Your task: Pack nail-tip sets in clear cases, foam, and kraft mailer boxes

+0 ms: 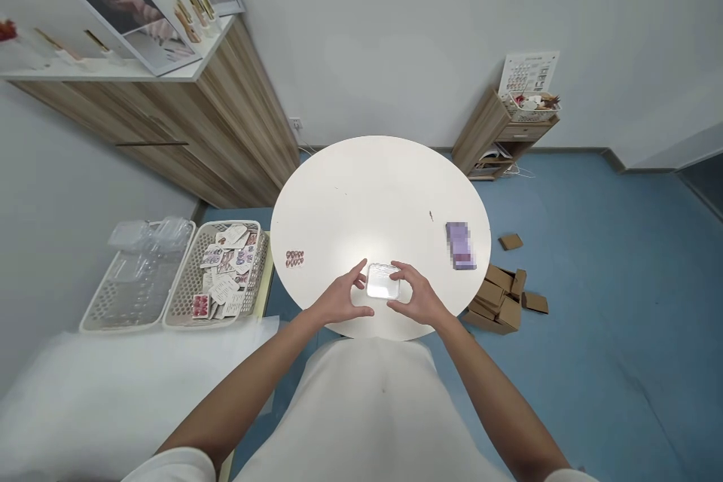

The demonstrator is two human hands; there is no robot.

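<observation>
Left hand [342,300] spread, right hand [419,298] half-curled, flanking clear plastic box [382,286], holds unclear | left of fingers: press-on nails [294,259] | right: purple packet [462,245], cardboard cartons [497,301]

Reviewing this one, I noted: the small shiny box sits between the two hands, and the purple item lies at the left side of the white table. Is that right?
Not quite: the head view shows the purple item at the right side of the white table. The small shiny box does sit between the left hand and right hand.
</observation>
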